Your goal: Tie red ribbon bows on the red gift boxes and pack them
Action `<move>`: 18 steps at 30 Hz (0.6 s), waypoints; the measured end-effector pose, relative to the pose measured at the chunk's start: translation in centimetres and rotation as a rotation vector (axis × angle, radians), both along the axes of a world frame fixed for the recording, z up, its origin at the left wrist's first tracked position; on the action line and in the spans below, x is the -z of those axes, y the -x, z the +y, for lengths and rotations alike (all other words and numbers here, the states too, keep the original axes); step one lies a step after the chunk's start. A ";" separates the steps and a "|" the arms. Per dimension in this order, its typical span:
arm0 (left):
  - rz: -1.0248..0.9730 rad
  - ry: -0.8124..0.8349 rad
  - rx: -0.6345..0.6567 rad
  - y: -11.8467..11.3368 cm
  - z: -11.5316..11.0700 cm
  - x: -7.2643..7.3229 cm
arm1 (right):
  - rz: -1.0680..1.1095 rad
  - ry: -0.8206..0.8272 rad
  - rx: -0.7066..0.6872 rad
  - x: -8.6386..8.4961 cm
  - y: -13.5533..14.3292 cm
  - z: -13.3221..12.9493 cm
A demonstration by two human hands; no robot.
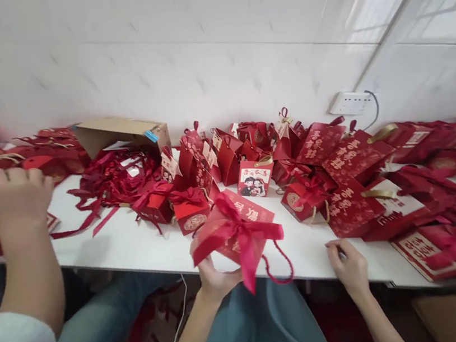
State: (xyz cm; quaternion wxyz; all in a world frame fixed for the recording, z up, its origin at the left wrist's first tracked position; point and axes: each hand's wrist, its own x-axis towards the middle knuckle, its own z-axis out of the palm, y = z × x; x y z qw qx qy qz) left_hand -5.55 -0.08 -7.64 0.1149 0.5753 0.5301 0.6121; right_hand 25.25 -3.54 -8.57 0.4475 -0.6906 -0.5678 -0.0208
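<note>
Angled up from seven o'clock, the left hand (215, 280) clasps a bow-tied red box (255, 212); at its four o'clock, the right hand (349, 267) curls loosely, any pinch unclear.

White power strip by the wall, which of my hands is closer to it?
Right. Your right hand is at the near edge of the table, below the power strip; your left hand is farther left, holding a ribboned red box.
</note>
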 end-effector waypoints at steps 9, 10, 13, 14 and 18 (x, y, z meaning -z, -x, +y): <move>0.667 0.255 0.163 -4.7 -4.3 1.2 | 0.196 0.069 0.076 -0.6 0.9 0.5; 0.678 0.266 0.229 -4.2 -4.7 0.9 | 0.234 0.071 0.083 -0.8 1.1 0.4; 0.559 0.321 0.523 -2.4 -5.0 -0.5 | 0.357 0.096 0.076 -1.6 1.9 -0.4; 0.475 0.347 0.621 -1.8 -4.6 -1.3 | 0.395 0.115 0.055 -2.0 2.2 -0.7; 0.181 0.390 0.586 -0.7 -1.0 -4.9 | 0.495 0.254 -0.124 -4.3 4.1 -1.5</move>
